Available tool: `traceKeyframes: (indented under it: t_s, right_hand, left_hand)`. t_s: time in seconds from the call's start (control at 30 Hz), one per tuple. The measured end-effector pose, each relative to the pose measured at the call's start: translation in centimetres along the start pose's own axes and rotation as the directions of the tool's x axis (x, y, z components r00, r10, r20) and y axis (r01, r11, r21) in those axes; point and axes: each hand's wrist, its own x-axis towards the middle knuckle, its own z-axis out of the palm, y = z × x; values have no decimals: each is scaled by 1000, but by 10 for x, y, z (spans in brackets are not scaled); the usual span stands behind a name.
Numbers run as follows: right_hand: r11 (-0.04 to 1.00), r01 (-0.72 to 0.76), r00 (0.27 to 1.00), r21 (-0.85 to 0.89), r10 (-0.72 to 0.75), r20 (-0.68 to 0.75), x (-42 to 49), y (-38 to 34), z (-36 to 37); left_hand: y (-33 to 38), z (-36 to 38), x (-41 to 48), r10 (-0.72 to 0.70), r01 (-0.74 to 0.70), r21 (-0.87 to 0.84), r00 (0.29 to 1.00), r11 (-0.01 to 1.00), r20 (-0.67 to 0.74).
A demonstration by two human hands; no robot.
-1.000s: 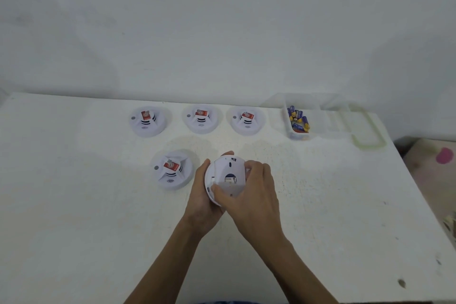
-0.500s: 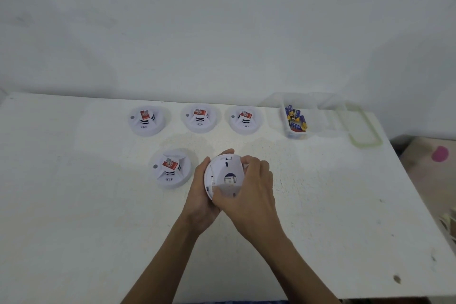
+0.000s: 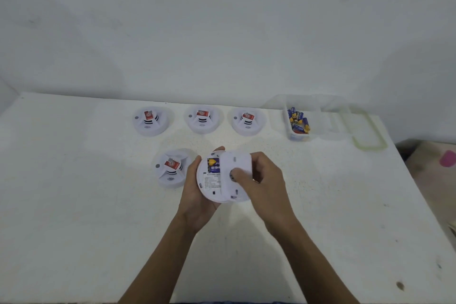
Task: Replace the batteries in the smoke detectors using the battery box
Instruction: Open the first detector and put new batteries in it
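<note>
— Which step is in hand?

— Opening one unit, I'd say. The left hand point(image 3: 195, 195) cups a smoke detector point(image 3: 212, 187) from its 9 o'clock side, fingers curled round the rim, back face turned up, near the middle of the table point(image 3: 98, 217). The right hand point(image 3: 266, 180) grips the back cover point(image 3: 238, 165), thumb pressed flat on it and fingers wrapped over its 3 o'clock edge.

— Is the cover off?

— Partly. It sits shifted toward 3 o'clock and bares a strip of the back. At 11 o'clock on that face, a blue and yellow battery point(image 3: 214, 166) shows in its slot.

— Where are the spares?

— In the battery box point(image 3: 290, 132) at 2 o'clock from the hands, well apart, open, its lid point(image 3: 362, 129) lying just beside it at 3 o'clock.

— And the next move?

— Probably freeing the cover completely and setting it down, so that one hand can pick the battery out. Whether that battery is an old or a new one, I cannot tell.

— How far along is the task?

— Early, it seems. Three units point(image 3: 202, 119) stand in a row at 12 o'clock and a fourth unit point(image 3: 171, 168) sits just beside the left hand at 9 o'clock, all face up.
</note>
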Motion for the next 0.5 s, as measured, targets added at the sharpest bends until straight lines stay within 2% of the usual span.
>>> traceKeyframes:
  t_s: [0.17,0.27,0.4,0.5]
  right_hand:
    - [981,-36,998,188,47,-51,11,9,-26]
    - [971,-75,985,226,108,-136,18,17,-37]
    - [991,-124,972,52,132,-196,26,37,-43]
    - [974,-149,986,-172,132,-105,29,56,-41]
  left_hand:
    - [-1,-7,2,15,-10,-58,995,998,95]
    - [1,-11,4,-22,34,-89,992,995,126]
    - [1,-11,4,-52,69,-110,988,992,145]
    - [-1,-12,4,-55,73,-120,988,990,143]
